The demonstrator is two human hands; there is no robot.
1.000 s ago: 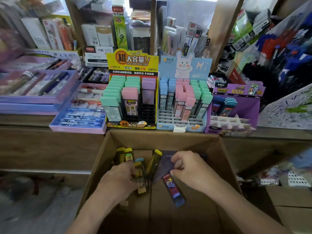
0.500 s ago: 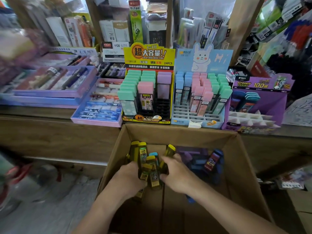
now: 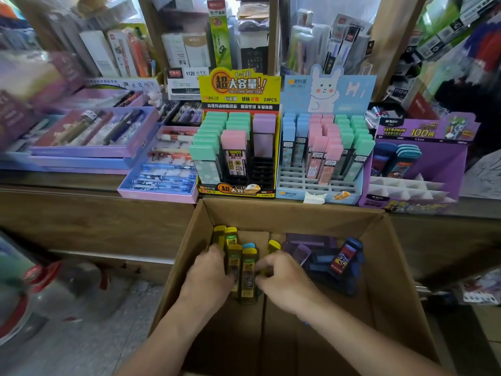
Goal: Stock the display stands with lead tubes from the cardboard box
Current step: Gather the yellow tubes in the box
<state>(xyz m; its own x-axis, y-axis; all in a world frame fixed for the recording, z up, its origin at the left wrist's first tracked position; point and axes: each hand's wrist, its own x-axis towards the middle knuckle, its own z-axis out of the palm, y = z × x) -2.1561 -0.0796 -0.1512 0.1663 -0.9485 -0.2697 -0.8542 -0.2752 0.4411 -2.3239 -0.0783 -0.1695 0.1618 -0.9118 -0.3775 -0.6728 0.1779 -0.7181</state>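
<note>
Both hands are down inside the open cardboard box (image 3: 390, 256). My left hand (image 3: 208, 275) grips a bunch of yellow-capped lead tubes (image 3: 248, 272) from the left, and my right hand (image 3: 284, 280) pinches the same bunch from the right. Dark blue and purple tubes (image 3: 322, 256) lie loose to the right in the box. On the counter above stand three displays: a yellow stand (image 3: 238, 147) with green, pink and purple tubes, a light blue rabbit stand (image 3: 322, 147) with pastel tubes, and a purple stand (image 3: 417, 161) holding a few blue tubes.
Purple and pink trays of pens (image 3: 92, 137) cover the counter's left side. Packed stationery shelves (image 3: 225, 39) rise behind the displays. A wooden counter front (image 3: 95, 221) stands left of the box, with a blurred red-and-clear object (image 3: 40, 289) on the floor.
My right hand moved left from the dark tubes to the yellow bunch, which both hands now hold together. The view shifted, so the box sits further right.
</note>
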